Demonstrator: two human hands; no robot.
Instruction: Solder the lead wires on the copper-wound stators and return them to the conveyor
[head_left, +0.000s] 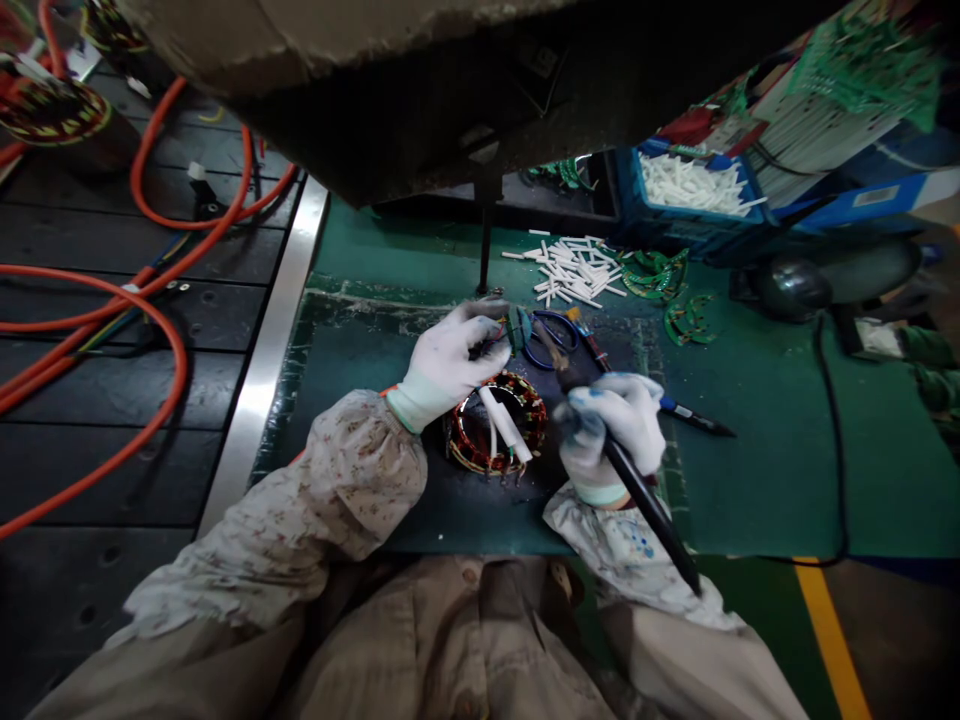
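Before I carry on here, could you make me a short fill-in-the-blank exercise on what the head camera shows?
1. The right hand grips a long tool whose handle is coloured ____.
2. The other hand, holding a small green part, is the person's ____ one.
3. The tubes lying across the wound ring are coloured ____.
4. The thick looped cable at the picture's left is coloured ____.

Missing words: black; left; white; orange.

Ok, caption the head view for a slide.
Left hand holds a green part near the coil; right hand grips a tool.
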